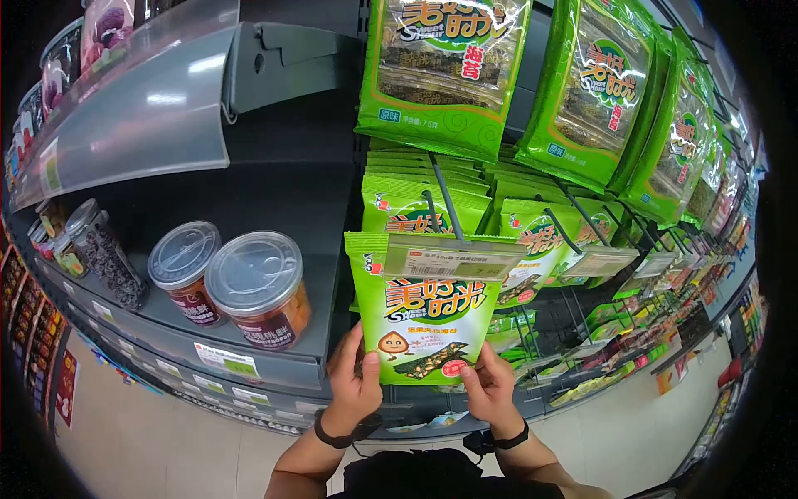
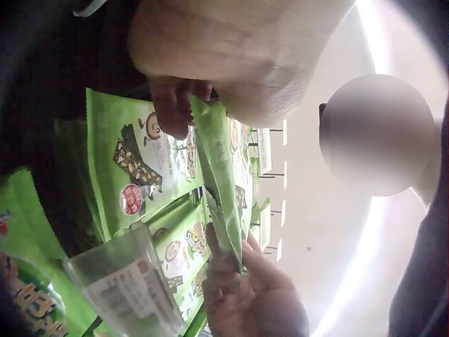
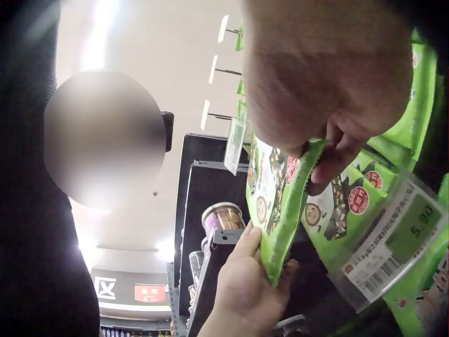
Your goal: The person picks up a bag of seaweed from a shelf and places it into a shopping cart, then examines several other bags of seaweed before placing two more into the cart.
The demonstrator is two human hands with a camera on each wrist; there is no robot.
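Both hands hold a green seaweed snack packet [image 1: 434, 337] upright by its lower side edges, in front of the hanging rack. My left hand [image 1: 355, 381] grips the left edge, thumb on the front face. On the opposite edge, my right hand [image 1: 492, 387] pinches it the same way. A hook's price tag [image 1: 453, 259] overlaps the upper part of the packet in the head view. Seen side-on, the packet [image 2: 217, 168] looks thin in the left wrist view, with like packets [image 2: 140, 168] hanging behind it. Most of the right hand's fingers are hidden behind the packet [image 3: 291, 217].
Larger green seaweed bags [image 1: 445, 75] hang above. Metal hooks [image 1: 445, 195] stick out toward me. On the left shelf [image 1: 324, 291] stand clear-lidded tubs [image 1: 258, 291], below a translucent plastic panel [image 1: 133, 116]. The aisle floor [image 1: 191, 453] lies below.
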